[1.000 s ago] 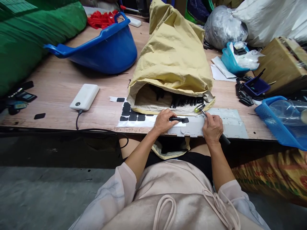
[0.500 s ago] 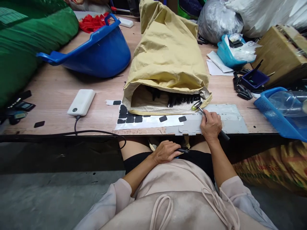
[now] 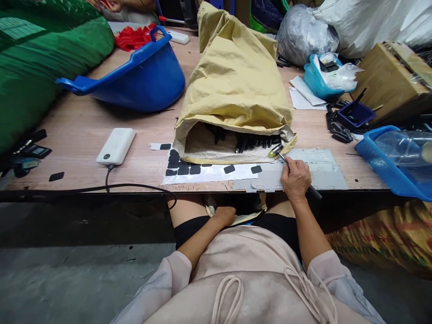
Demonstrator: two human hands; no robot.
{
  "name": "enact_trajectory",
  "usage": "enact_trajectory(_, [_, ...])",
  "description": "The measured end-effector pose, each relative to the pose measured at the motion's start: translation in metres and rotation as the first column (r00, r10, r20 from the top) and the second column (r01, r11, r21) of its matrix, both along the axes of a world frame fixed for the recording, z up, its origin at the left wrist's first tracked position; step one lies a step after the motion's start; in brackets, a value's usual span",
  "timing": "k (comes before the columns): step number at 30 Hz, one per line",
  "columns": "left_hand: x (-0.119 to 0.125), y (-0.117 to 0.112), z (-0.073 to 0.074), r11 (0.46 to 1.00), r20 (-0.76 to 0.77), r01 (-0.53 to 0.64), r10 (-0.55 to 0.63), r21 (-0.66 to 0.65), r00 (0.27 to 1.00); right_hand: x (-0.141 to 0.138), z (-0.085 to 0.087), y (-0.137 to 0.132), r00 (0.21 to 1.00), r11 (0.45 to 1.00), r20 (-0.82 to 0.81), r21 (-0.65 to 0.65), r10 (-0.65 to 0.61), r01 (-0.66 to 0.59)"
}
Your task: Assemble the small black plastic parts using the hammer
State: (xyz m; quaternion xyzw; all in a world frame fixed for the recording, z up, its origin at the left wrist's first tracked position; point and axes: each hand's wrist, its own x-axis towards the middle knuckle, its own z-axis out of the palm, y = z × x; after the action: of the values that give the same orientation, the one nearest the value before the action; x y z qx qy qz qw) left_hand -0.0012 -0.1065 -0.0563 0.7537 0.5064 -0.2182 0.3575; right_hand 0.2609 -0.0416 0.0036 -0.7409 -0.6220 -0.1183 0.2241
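My right hand (image 3: 296,180) rests on the table's front edge, closed round the black handle of a small hammer (image 3: 277,150) whose head lies by the mouth of a tan paper sack (image 3: 236,85). Black parts (image 3: 256,141) show inside the sack. Under my right hand lies a grey plate (image 3: 320,173); left of it is a white sheet with black pads (image 3: 202,172). My left hand (image 3: 224,215) is below the table edge on my lap, at a bag (image 3: 243,219) between my legs, its fingers hidden.
A white power bank (image 3: 115,145) with a cable lies to the left, a blue basin (image 3: 145,76) and a green sack (image 3: 37,58) behind it. Blue baskets (image 3: 393,162) (image 3: 317,83), a small dark tray (image 3: 356,114) and a cardboard box (image 3: 388,78) crowd the right. Another person's hand (image 3: 111,4) is at the far top left.
My left hand left the white sheet with a black part, dropped to my lap and has now gone further under the table edge. My right hand and the hammer stayed put.
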Motion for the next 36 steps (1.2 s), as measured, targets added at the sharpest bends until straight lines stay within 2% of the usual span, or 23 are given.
enact_trajectory(1, [0.001, -0.001, 0.009, 1.0, 0.029, 0.023, -0.023, 0.007, 0.999, 0.0, 0.0, 0.0, 1.0, 1.0, 0.002, 0.006, 0.002, -0.002])
enact_trajectory(3, [0.006, 0.0, 0.033, 0.996, 0.199, 0.041, -0.057, 0.081, 0.978, 0.0, 0.0, 0.0, 1.0, 1.0, 0.003, 0.018, 0.008, -0.008])
enact_trajectory(5, [0.014, 0.009, 0.06, 0.982, 0.457, -0.012, -0.076, 0.187, 0.886, 0.0, -0.001, 0.0, 1.0, 1.0, 0.002, 0.026, 0.013, -0.013])
enact_trajectory(7, [0.022, 0.03, 0.085, 0.954, 0.647, -0.16, -0.043, 0.252, 0.761, -0.001, -0.001, 0.0, 1.0, 0.999, -0.003, 0.032, 0.017, -0.017])
enact_trajectory(8, [0.026, 0.044, 0.094, 0.913, 0.691, -0.278, -0.006, 0.298, 0.723, -0.001, -0.001, 0.0, 1.0, 0.999, -0.006, 0.036, 0.018, -0.018])
enact_trajectory(9, [0.03, 0.06, 0.1, 0.844, 0.709, -0.402, 0.038, 0.355, 0.705, -0.001, -0.001, 0.0, 1.0, 0.999, -0.01, 0.039, 0.018, -0.017])
enact_trajectory(11, [0.036, 0.096, 0.104, 0.67, 0.707, -0.586, 0.128, 0.455, 0.696, -0.001, -0.001, 0.0, 1.0, 0.999, -0.017, 0.042, 0.017, -0.016])
enact_trajectory(13, [0.04, 0.129, 0.101, 0.523, 0.683, -0.679, 0.228, 0.515, 0.694, -0.001, -0.001, 0.0, 1.0, 0.999, -0.02, 0.04, 0.017, -0.016])
enact_trajectory(15, [0.043, 0.153, 0.095, 0.454, 0.634, -0.709, 0.335, 0.54, 0.697, -0.001, -0.001, 0.001, 1.0, 0.999, -0.022, 0.039, 0.016, -0.015])
enact_trajectory(18, [0.044, 0.171, 0.089, 0.459, 0.555, -0.716, 0.453, 0.525, 0.697, 0.0, -0.001, 0.001, 0.999, 0.999, -0.03, 0.043, 0.019, -0.018])
enact_trajectory(21, [0.041, 0.174, 0.085, 0.481, 0.561, -0.712, 0.439, 0.512, 0.701, 0.0, -0.001, 0.001, 0.998, 0.999, -0.049, 0.049, 0.027, -0.025])
enact_trajectory(24, [0.032, 0.166, 0.084, 0.455, 0.629, -0.697, 0.319, 0.554, 0.709, 0.0, -0.001, 0.001, 0.998, 0.998, -0.063, 0.049, 0.029, -0.025])
enact_trajectory(26, [0.023, 0.154, 0.086, 0.441, 0.663, -0.666, 0.189, 0.602, 0.724, 0.0, 0.0, 0.001, 0.998, 0.999, -0.065, 0.048, 0.027, -0.024])
enact_trajectory(28, [0.013, 0.138, 0.09, 0.45, 0.668, -0.613, 0.047, 0.65, 0.742, 0.0, 0.0, 0.001, 0.997, 0.999, -0.066, 0.048, 0.026, -0.023])
enact_trajectory(32, [-0.004, 0.106, 0.09, 0.52, 0.606, -0.464, -0.136, 0.717, 0.784, 0.0, 0.0, 0.001, 0.997, 0.999, -0.072, 0.042, 0.028, -0.025])
enact_trajectory(36, [-0.014, 0.096, 0.075, 0.626, 0.568, -0.356, -0.17, 0.693, 0.805, 0.0, 0.001, 0.001, 0.998, 0.999, -0.064, 0.036, 0.018, -0.015])
